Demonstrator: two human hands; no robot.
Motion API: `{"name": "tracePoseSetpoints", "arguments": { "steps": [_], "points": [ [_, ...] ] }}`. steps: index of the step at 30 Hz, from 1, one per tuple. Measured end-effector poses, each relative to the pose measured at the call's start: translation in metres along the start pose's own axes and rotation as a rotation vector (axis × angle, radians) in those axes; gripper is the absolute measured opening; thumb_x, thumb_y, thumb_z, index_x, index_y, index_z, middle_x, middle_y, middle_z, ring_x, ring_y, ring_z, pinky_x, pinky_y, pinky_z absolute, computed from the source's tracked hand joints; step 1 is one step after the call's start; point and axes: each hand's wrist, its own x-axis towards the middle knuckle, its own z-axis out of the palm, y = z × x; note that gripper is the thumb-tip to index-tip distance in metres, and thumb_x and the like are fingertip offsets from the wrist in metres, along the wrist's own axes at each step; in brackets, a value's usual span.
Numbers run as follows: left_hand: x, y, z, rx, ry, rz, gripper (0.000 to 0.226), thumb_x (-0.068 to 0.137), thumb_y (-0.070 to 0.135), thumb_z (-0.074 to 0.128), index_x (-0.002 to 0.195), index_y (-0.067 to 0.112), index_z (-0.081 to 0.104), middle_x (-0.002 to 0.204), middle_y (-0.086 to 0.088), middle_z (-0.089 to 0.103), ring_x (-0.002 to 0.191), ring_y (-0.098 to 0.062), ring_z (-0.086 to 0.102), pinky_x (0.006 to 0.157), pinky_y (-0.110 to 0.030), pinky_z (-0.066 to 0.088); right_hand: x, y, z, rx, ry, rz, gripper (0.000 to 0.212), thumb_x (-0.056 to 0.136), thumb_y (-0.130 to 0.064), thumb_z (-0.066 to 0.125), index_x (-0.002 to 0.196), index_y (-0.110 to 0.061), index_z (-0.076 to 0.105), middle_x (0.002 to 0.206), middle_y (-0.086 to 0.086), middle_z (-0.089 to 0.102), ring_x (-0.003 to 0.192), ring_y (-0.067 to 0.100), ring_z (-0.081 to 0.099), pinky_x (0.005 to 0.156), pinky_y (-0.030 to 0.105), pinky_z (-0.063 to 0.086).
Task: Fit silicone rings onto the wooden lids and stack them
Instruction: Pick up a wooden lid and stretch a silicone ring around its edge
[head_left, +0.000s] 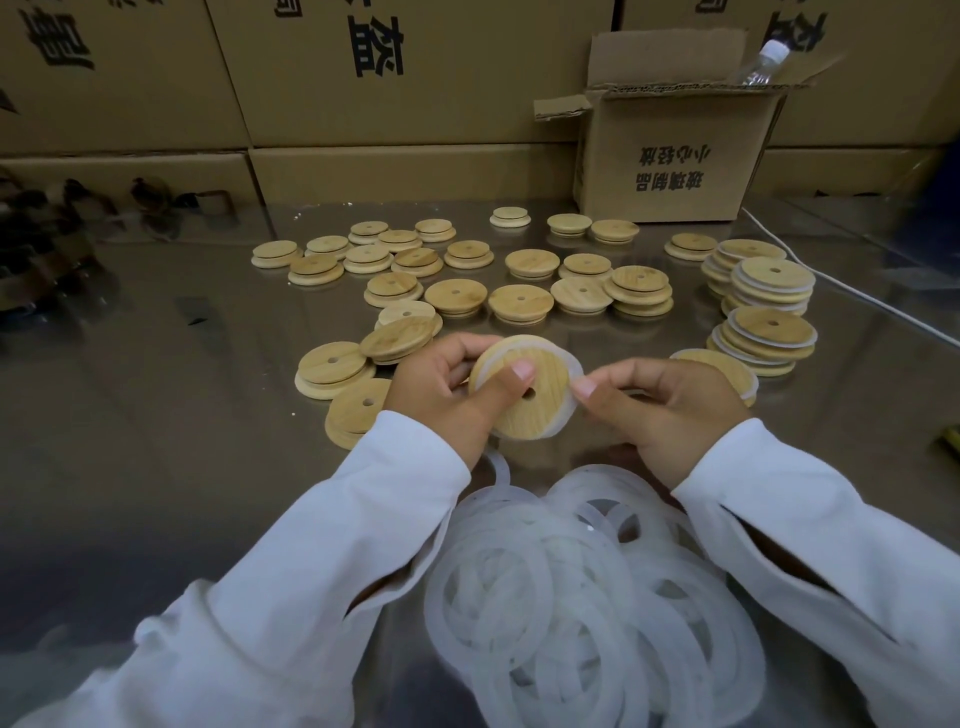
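Note:
A round wooden lid (540, 402) with a small centre hole is held up between both hands, a translucent silicone ring (574, 371) around its rim. My left hand (441, 395) grips the lid's left side, thumb pressed on its face. My right hand (665, 400) pinches the ring at the lid's right edge. A heap of loose silicone rings (582, 587) lies in front of me between my sleeves. Several bare wooden lids (519, 301) are scattered over the table beyond. Stacks of ringed lids (769, 332) stand at the right.
The table (156, 389) is shiny metal. An open cardboard box (670, 156) holding a plastic bottle (763, 62) stands at the back right, a white cable (841, 286) running past it. Large cartons (363, 78) wall off the back. Dark objects (62, 228) lie far left.

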Motion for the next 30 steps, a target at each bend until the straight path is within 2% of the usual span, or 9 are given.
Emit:
{"name": "tracePoseSetpoints", "arguments": {
  "steps": [5,15,19,22,25,27,30],
  "points": [
    [0.0021,-0.0024,-0.0015,-0.084,-0.017,-0.069,0.011,0.082,0.015,0.063,0.084,0.025,0.065,0.070,0.012,0.071,0.071,-0.003,0.067,0.066,-0.027,0.057,0.0006,-0.0067,-0.0048,-0.115,-0.036,-0.055,0.018,0.081,-0.025,0.065,0.064,-0.032,0.062,0.072,-0.014,0.064,0.076,0.004,0.058,0.066,0.014,0.040],
    [0.0075,-0.0002,-0.0044,-0.276,-0.016,-0.142,0.011,0.081,0.007,0.061,0.083,0.017,0.066,0.068,0.006,0.072,0.066,-0.007,0.069,0.056,-0.023,0.056,-0.0018,-0.0103,-0.0037,-0.189,-0.029,-0.106,0.019,0.083,-0.025,0.064,0.065,-0.031,0.059,0.079,-0.011,0.061,0.077,0.006,0.056,0.067,0.019,0.042],
    [0.0072,0.0007,-0.0047,-0.301,-0.026,-0.138,0.011,0.082,0.006,0.059,0.085,0.014,0.065,0.066,0.005,0.071,0.064,-0.006,0.068,0.054,-0.021,0.054,-0.0047,-0.0101,-0.0018,-0.170,-0.022,-0.125,0.019,0.082,-0.024,0.065,0.065,-0.031,0.060,0.073,-0.013,0.062,0.073,0.004,0.057,0.064,0.014,0.042],
    [0.0068,-0.0020,-0.0039,-0.320,-0.032,-0.181,0.010,0.082,0.007,0.059,0.086,0.013,0.066,0.066,0.005,0.071,0.064,-0.007,0.068,0.054,-0.023,0.055,-0.0064,-0.0091,-0.0016,-0.164,0.007,-0.134,0.019,0.080,-0.024,0.066,0.063,-0.032,0.062,0.069,-0.016,0.063,0.066,-0.001,0.058,0.056,0.004,0.041],
    [0.0075,-0.0038,-0.0036,-0.337,-0.029,-0.214,0.009,0.081,0.009,0.060,0.085,0.013,0.067,0.067,0.003,0.071,0.064,-0.008,0.068,0.053,-0.023,0.054,-0.0059,-0.0093,-0.0017,-0.090,0.005,-0.104,0.020,0.079,-0.021,0.067,0.062,-0.031,0.063,0.063,-0.018,0.063,0.063,-0.006,0.058,0.057,0.000,0.040],
    [0.0077,-0.0043,-0.0031,-0.339,-0.024,-0.213,0.009,0.081,0.009,0.060,0.086,0.013,0.067,0.068,0.003,0.071,0.065,-0.009,0.068,0.053,-0.023,0.054,-0.0047,-0.0088,-0.0007,-0.022,-0.029,-0.048,0.016,0.079,-0.022,0.067,0.065,-0.029,0.064,0.068,-0.014,0.064,0.070,0.000,0.059,0.066,0.006,0.045],
    [0.0076,-0.0041,-0.0035,-0.338,-0.018,-0.204,0.010,0.080,0.011,0.060,0.087,0.013,0.066,0.068,0.004,0.071,0.065,-0.007,0.068,0.055,-0.023,0.055,-0.0040,-0.0070,0.0013,0.071,-0.079,0.056,0.009,0.078,-0.026,0.067,0.069,-0.027,0.067,0.076,-0.006,0.065,0.086,0.016,0.061,0.089,0.035,0.049]
  ]
}}
